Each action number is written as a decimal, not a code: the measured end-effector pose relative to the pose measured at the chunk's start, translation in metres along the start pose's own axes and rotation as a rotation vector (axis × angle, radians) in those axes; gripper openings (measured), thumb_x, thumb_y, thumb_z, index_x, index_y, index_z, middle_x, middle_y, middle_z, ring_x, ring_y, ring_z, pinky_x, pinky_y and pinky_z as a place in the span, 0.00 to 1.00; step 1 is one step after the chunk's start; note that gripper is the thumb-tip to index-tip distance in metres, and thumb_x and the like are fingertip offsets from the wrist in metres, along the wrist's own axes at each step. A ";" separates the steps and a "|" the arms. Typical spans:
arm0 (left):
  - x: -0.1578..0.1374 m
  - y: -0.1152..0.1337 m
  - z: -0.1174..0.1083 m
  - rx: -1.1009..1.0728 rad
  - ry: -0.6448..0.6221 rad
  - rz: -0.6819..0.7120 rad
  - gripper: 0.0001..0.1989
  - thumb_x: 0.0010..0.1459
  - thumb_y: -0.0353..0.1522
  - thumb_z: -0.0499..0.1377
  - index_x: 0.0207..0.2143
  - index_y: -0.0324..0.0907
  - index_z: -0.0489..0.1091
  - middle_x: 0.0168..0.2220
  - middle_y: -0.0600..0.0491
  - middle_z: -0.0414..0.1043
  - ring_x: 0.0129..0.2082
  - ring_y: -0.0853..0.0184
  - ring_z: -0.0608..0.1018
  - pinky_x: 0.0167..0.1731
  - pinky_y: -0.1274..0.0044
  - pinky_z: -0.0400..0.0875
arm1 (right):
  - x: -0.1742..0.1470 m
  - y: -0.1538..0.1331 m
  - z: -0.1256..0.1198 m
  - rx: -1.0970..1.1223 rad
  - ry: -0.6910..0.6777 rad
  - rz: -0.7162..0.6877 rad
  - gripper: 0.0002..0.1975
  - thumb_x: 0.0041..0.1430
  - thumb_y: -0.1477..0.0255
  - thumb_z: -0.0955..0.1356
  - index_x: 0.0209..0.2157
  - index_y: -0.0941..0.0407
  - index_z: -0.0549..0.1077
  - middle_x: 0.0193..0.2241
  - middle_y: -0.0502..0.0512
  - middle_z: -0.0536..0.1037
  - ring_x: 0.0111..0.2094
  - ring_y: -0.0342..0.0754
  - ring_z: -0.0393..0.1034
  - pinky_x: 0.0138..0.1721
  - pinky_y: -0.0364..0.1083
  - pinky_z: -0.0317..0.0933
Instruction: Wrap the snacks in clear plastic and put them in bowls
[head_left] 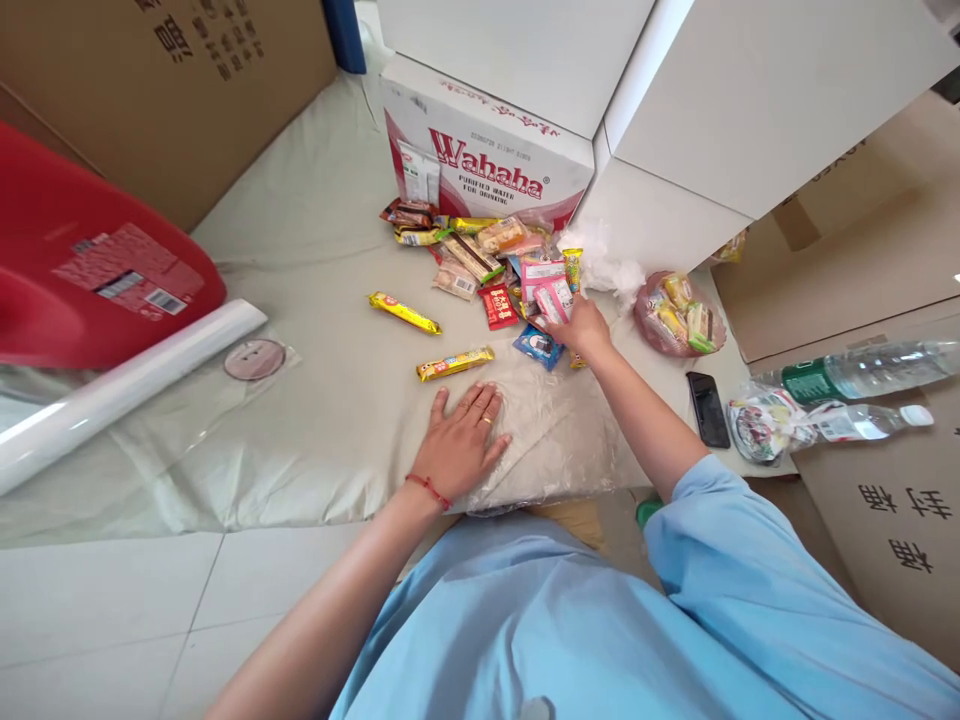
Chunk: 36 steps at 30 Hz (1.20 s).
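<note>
My left hand (466,437) lies flat on the cloth-covered surface, fingers spread, with nothing in it. Just beyond its fingertips is a yellow snack stick (455,364), and a second yellow snack stick (405,313) lies farther left. My right hand (579,328) reaches into the right side of a pile of wrapped snacks, its fingers bent against a pink-and-white packet (553,298). Whether they grip that packet or something under it is hidden. Around this hand are a blue packet (538,346), a red packet (498,306) and an upright yellow stick (573,268).
A Wahaha water carton (487,150) stands behind the pile. To the right are a pink bowl (679,318) of snacks, a phone (708,410) and two plastic bottles (870,372). At left are a red jug (112,270) and a white roll (135,390).
</note>
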<state>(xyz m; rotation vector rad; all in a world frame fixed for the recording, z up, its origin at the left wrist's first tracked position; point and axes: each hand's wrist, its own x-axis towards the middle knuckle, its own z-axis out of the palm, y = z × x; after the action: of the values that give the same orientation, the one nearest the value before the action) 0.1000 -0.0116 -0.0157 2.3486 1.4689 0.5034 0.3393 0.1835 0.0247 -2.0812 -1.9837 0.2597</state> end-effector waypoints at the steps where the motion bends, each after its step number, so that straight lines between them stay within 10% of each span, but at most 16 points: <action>1: 0.000 0.000 0.000 -0.004 0.000 -0.001 0.29 0.70 0.42 0.51 0.70 0.45 0.59 0.72 0.43 0.57 0.73 0.51 0.60 0.72 0.49 0.35 | 0.003 0.008 -0.005 0.006 0.027 -0.066 0.37 0.55 0.49 0.73 0.57 0.60 0.68 0.52 0.71 0.72 0.54 0.67 0.71 0.54 0.66 0.66; 6: 0.001 -0.001 -0.001 -0.016 -0.006 0.000 0.29 0.70 0.41 0.52 0.70 0.44 0.60 0.72 0.42 0.58 0.73 0.52 0.59 0.71 0.48 0.36 | 0.028 0.020 -0.044 -0.122 0.131 -0.412 0.34 0.65 0.65 0.68 0.68 0.60 0.57 0.63 0.72 0.62 0.64 0.69 0.58 0.60 0.69 0.60; 13: 0.001 0.000 -0.001 -0.016 0.009 -0.003 0.27 0.70 0.41 0.52 0.68 0.44 0.62 0.71 0.42 0.61 0.72 0.52 0.61 0.72 0.49 0.38 | 0.062 -0.025 -0.044 -0.370 -0.092 -0.682 0.34 0.65 0.79 0.61 0.71 0.59 0.54 0.71 0.67 0.57 0.67 0.65 0.53 0.62 0.64 0.60; 30: 0.000 -0.002 0.001 0.030 0.014 -0.002 0.27 0.70 0.41 0.52 0.68 0.44 0.63 0.70 0.44 0.61 0.71 0.53 0.62 0.72 0.49 0.41 | 0.062 -0.029 -0.036 -0.522 -0.171 -0.752 0.35 0.58 0.76 0.68 0.66 0.65 0.58 0.64 0.75 0.63 0.60 0.67 0.63 0.57 0.60 0.63; 36: 0.001 -0.001 0.001 0.043 0.012 -0.014 0.27 0.70 0.42 0.52 0.68 0.43 0.63 0.71 0.44 0.61 0.71 0.54 0.62 0.72 0.50 0.41 | 0.035 -0.034 -0.075 -0.366 -0.015 -0.637 0.40 0.58 0.66 0.71 0.67 0.62 0.55 0.63 0.73 0.64 0.53 0.66 0.68 0.49 0.59 0.67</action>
<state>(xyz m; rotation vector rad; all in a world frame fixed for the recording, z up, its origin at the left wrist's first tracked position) 0.1001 -0.0108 -0.0170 2.3710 1.5148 0.4882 0.3318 0.2157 0.1083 -1.4864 -2.7283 -0.2274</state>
